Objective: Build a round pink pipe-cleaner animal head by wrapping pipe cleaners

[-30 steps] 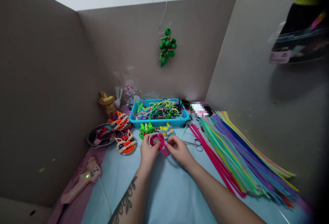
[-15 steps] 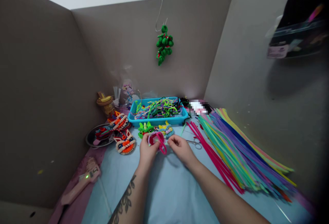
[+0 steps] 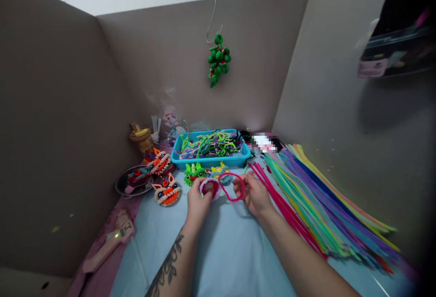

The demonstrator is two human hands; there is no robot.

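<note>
The pink pipe cleaner (image 3: 232, 188) is bent in an open loop just above the table, between the two hands. One end goes into a small round piece (image 3: 208, 187) of wound pink and pale fuzz. The left hand (image 3: 197, 202) has its fingers closed around this round piece. The right hand (image 3: 256, 195) pinches the far side of the loop between thumb and fingertips.

I judge the pipe cleaner to be very light and soft on the outside, with a thin wire inside that keeps any bend. It is not slippery and not fragile, but a hard pull may deform the loop. It is best to hold it near the place of the bend.

The table is covered with a light blue cloth (image 3: 221, 256), smooth and flat. A long bundle of coloured pipe cleaners (image 3: 323, 197) lies to the right, a blue tray (image 3: 177, 155) of scraps is behind, and small finished figures (image 3: 166, 193) and a glue gun (image 3: 108, 245) are to the left. Brown cardboard walls (image 3: 68, 129) close three sides, and a green ornament (image 3: 218, 60) hangs on the back one.
</note>
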